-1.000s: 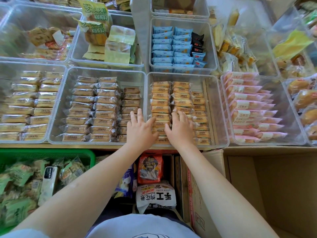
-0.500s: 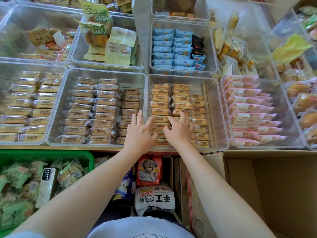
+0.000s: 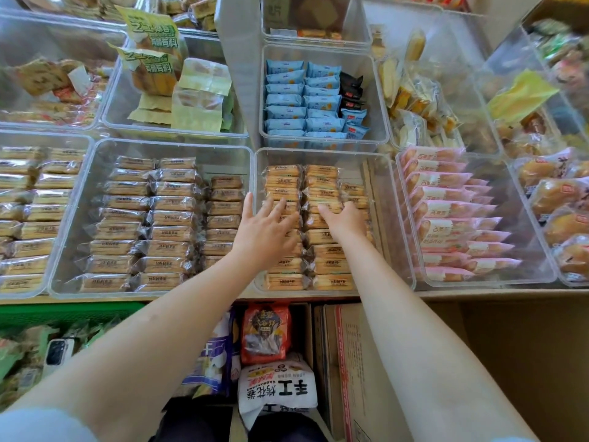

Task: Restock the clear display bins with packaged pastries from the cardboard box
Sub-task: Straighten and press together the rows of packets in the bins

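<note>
Your left hand and right hand have slid further back along the orange pastry packs in the centre clear bin, fingers flat and spread, holding nothing. Rows look tidied; the cardboard box waits below.

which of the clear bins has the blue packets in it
The back-row bin directly behind the one both hands are in. It holds light blue packets in two rows with a few black ones; the other bins hold tan, pink or green-yellow packs.
</note>
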`<control>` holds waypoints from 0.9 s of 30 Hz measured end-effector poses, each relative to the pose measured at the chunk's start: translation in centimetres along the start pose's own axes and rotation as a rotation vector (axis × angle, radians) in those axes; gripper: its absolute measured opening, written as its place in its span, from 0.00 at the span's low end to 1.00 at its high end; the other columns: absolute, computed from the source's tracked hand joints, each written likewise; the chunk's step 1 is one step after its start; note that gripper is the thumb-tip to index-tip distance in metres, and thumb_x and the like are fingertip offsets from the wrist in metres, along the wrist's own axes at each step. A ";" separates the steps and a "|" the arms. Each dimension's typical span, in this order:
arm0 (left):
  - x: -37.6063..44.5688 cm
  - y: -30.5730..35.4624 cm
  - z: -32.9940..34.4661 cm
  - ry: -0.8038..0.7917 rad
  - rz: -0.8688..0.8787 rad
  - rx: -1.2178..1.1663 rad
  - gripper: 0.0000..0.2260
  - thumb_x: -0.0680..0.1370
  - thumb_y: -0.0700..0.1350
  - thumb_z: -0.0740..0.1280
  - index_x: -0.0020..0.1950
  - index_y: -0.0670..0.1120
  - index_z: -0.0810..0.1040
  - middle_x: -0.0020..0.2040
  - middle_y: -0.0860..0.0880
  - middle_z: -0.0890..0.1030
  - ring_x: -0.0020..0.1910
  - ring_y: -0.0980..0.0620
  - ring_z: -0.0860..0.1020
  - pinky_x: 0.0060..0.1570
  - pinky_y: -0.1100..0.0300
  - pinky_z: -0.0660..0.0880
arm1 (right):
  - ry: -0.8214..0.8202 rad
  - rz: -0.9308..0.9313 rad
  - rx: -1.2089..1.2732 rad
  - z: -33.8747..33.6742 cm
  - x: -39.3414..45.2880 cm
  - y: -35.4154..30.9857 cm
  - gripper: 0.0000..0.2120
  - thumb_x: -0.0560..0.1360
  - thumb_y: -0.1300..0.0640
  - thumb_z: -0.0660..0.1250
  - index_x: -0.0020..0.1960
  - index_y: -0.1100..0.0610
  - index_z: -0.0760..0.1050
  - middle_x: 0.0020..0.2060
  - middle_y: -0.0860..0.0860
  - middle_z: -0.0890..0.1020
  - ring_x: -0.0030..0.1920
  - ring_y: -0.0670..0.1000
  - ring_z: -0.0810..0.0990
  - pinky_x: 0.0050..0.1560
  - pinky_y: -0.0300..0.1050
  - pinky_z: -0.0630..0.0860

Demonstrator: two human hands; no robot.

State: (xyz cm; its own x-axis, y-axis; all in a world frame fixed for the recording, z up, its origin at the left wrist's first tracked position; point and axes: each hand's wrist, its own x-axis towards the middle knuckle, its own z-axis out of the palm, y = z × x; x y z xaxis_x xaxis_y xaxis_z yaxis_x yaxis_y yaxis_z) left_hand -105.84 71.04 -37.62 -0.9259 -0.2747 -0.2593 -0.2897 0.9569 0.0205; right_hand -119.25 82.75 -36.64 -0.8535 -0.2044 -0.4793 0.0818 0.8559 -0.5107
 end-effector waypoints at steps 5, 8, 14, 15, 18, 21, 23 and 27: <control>0.1 0.1 0.1 0.039 0.004 0.004 0.29 0.82 0.65 0.46 0.82 0.57 0.50 0.83 0.46 0.53 0.81 0.41 0.52 0.75 0.31 0.38 | -0.033 -0.028 -0.079 0.7 1.1 0.2 0.40 0.71 0.37 0.74 0.72 0.60 0.66 0.66 0.56 0.75 0.64 0.58 0.76 0.56 0.51 0.75; 0.9 -0.3 0.1 0.048 0.071 0.015 0.32 0.81 0.67 0.46 0.81 0.60 0.37 0.83 0.46 0.45 0.81 0.39 0.47 0.75 0.32 0.38 | -0.058 -0.051 -0.110 0.9 1.6 0.3 0.44 0.70 0.36 0.74 0.74 0.61 0.62 0.68 0.57 0.73 0.66 0.59 0.75 0.58 0.54 0.77; 3.9 -1.8 -0.6 0.023 0.117 -0.060 0.30 0.81 0.69 0.44 0.82 0.61 0.45 0.83 0.47 0.46 0.82 0.44 0.48 0.78 0.40 0.48 | -0.124 -0.008 0.004 -1.6 4.2 -0.9 0.46 0.69 0.33 0.73 0.76 0.59 0.64 0.73 0.57 0.70 0.72 0.60 0.70 0.68 0.56 0.71; 4.3 -1.9 -0.7 0.040 0.107 -0.085 0.30 0.82 0.68 0.45 0.82 0.61 0.47 0.83 0.47 0.48 0.82 0.45 0.49 0.78 0.42 0.49 | -0.099 -0.002 0.074 -1.9 4.6 -1.1 0.44 0.72 0.35 0.72 0.77 0.60 0.62 0.74 0.57 0.69 0.73 0.60 0.69 0.69 0.57 0.70; 5.4 -2.2 -0.9 0.039 0.082 -0.083 0.30 0.82 0.67 0.47 0.82 0.59 0.48 0.83 0.47 0.50 0.82 0.45 0.50 0.78 0.43 0.51 | -0.077 -0.002 0.148 -1.6 5.9 -1.5 0.38 0.75 0.36 0.68 0.75 0.59 0.67 0.71 0.56 0.73 0.71 0.60 0.72 0.68 0.57 0.70; 5.8 -2.2 -1.0 0.026 0.079 -0.049 0.32 0.81 0.68 0.48 0.82 0.59 0.47 0.83 0.47 0.50 0.82 0.45 0.49 0.77 0.44 0.50 | -0.041 0.004 0.145 -0.4 6.4 -2.1 0.31 0.76 0.37 0.69 0.68 0.59 0.75 0.63 0.53 0.79 0.66 0.58 0.76 0.60 0.49 0.71; 5.9 -2.2 -1.1 0.017 0.080 -0.051 0.32 0.81 0.68 0.48 0.82 0.59 0.47 0.83 0.48 0.50 0.82 0.45 0.49 0.77 0.44 0.50 | -0.030 0.009 0.159 0.0 6.8 -2.1 0.27 0.75 0.38 0.71 0.62 0.58 0.78 0.57 0.53 0.81 0.61 0.57 0.79 0.54 0.47 0.72; 5.9 -2.2 -1.1 0.011 0.082 -0.054 0.31 0.81 0.68 0.48 0.82 0.61 0.47 0.83 0.48 0.50 0.82 0.46 0.49 0.77 0.44 0.50 | -0.087 0.075 0.289 -0.5 7.6 -2.6 0.32 0.72 0.37 0.73 0.65 0.59 0.76 0.59 0.54 0.81 0.61 0.58 0.79 0.61 0.53 0.76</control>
State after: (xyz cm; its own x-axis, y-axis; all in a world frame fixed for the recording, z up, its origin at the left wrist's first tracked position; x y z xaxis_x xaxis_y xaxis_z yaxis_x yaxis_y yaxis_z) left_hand -110.94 67.20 -38.11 -0.9496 -0.1968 -0.2439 -0.2249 0.9699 0.0931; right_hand -126.24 79.21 -38.62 -0.7934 -0.1958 -0.5763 0.2967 0.7024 -0.6470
